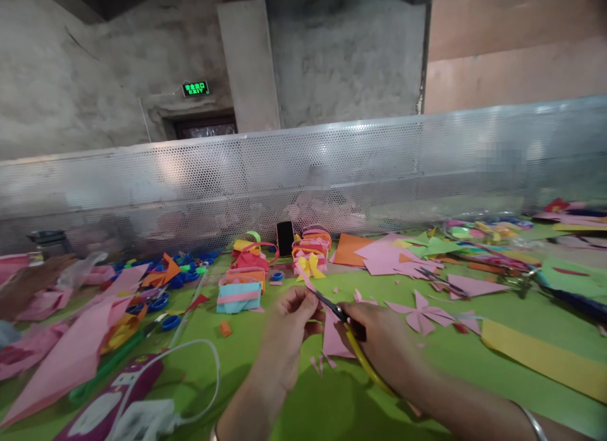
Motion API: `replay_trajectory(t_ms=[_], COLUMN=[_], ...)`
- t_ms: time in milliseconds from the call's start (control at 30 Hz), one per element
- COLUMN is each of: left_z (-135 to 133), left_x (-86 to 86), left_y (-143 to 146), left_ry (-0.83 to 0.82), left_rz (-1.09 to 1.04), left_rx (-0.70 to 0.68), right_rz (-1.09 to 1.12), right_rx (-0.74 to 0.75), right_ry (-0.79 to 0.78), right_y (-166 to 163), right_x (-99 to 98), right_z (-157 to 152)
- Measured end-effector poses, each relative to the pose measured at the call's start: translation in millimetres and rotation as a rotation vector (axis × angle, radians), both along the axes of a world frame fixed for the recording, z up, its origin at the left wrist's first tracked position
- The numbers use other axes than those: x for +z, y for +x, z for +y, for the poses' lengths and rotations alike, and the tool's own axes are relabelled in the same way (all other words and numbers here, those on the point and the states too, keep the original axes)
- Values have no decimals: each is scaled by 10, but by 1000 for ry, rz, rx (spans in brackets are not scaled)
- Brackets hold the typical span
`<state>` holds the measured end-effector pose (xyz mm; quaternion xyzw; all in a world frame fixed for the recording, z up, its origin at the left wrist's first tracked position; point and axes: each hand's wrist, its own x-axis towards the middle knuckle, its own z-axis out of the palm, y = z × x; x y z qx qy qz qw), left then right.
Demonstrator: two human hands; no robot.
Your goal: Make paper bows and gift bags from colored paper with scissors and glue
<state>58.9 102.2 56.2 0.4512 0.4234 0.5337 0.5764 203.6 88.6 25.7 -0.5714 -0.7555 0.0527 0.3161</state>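
Here, left hand (pixel 294 314) pinches pink paper strip (pixel 307 280) beside yellow-handled metal scissors (pixel 340 313) right hand (pixel 379 337) grips; slipping could miscut it.

Counts are placed relative to the one phone (pixel 285 239). In front: two hands, left hand (pixel 294 321) and right hand (pixel 379 337), with one pair of yellow-handled scissors (pixel 339 312), and one blue ring (pixel 276 277). Front left: one purple power strip (pixel 145 373). Front right: one yellow bow (pixel 309 267), one pink petalled cutout (pixel 422 313), one long yellow sheet (pixel 545 359). Above left: one exit sign (pixel 195 88).
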Motion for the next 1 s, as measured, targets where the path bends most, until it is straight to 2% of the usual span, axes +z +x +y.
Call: replay_trajectory(t_ms=[567,1000], left_z=[22,-5], left_x=[-41,-21], left_y=[-5,41], left_ry=[2,9], left_rz=[-7,63], left_rx=[-37,-55], right_rz=[36,54], right_rx=[39,58], right_ry=[-48,-54], right_y=[-5,-18], right_x=[-80,-34], right_z=[24,-3])
